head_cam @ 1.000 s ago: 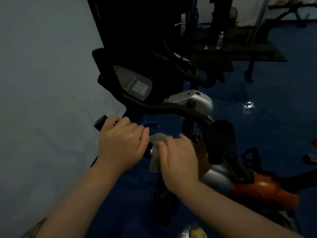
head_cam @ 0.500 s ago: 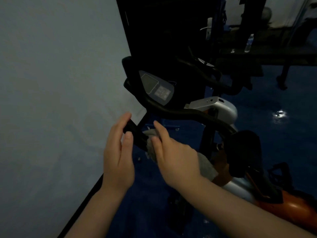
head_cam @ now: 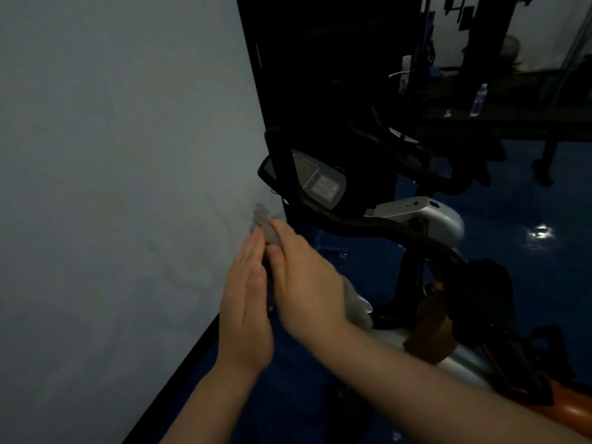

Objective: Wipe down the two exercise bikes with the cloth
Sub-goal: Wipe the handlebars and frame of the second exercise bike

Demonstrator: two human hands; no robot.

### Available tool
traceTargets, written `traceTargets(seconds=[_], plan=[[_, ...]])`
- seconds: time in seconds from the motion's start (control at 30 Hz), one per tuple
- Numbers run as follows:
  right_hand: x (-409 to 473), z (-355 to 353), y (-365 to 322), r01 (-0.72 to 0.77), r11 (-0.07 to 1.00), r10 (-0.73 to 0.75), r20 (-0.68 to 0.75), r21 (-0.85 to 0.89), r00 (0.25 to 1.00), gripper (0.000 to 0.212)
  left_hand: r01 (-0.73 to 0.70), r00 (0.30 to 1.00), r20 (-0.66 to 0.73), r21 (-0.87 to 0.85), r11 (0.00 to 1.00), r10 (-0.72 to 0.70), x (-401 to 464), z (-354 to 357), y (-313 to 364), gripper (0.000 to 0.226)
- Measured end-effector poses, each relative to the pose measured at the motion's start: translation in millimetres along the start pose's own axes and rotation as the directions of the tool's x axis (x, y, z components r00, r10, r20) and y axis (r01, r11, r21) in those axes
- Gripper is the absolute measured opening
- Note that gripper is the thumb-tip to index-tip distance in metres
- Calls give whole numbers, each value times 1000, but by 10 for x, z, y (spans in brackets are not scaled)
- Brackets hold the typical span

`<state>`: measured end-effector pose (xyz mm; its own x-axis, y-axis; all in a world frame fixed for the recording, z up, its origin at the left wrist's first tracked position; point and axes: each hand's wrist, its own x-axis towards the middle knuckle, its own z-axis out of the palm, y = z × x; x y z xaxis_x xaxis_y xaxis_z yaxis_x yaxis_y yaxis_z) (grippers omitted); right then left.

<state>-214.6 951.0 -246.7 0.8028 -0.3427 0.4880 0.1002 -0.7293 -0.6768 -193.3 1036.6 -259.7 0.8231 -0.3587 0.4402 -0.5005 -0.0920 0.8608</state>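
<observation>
Just left of the near exercise bike's black handlebar, the right hand pinches the grey cloth in curled fingers, seemingly around the handlebar's end, while the left hand lies flat-fingered against it, holding nothing.

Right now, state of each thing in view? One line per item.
left hand: fingers straight, flat against the handlebar end
right hand: gripping the cloth
cloth: bunched over the handlebar end, between both hands
handlebar: near end covered by cloth and hands
console: screen dark
water bottle: upright on the far bench
</observation>
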Motion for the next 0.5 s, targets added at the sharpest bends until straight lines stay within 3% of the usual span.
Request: traceTargets(seconds=[0.07,0.17,0.27,0.3,0.37,0.43,0.5], plan=[[-21,-118,229,27,993,-14,109,-114,994,27,3,999,34,-30,1000,-2,-9,-19,-15,52],[122,-132,259,-69,960,135,230,-273,964,26,10,1000,29,-25,1000,-10,6,-31,-29,52],[213,40,120,-193,972,203,66,-134,977,38,22,999,30,-44,999,-20,0,-11,-35,52],[148,59,97,-162,978,164,5,-129,986,37,20,999,39,-42,999,-19,-5,-10,-42,52],[-91,-12,172,21,945,-17,16,-327,1000,31,0,998,55,-18,1000,1,-9,-16,-54,51],[-357,-155,349,83,866,-41,95,-493,995,48,-43,997,58,52,998,40,-23,-14,-52,47],[-495,-303,539,65,867,-21,93,-494,995,54,-110,992,74,150,983,100,-69,22,-60,52]])
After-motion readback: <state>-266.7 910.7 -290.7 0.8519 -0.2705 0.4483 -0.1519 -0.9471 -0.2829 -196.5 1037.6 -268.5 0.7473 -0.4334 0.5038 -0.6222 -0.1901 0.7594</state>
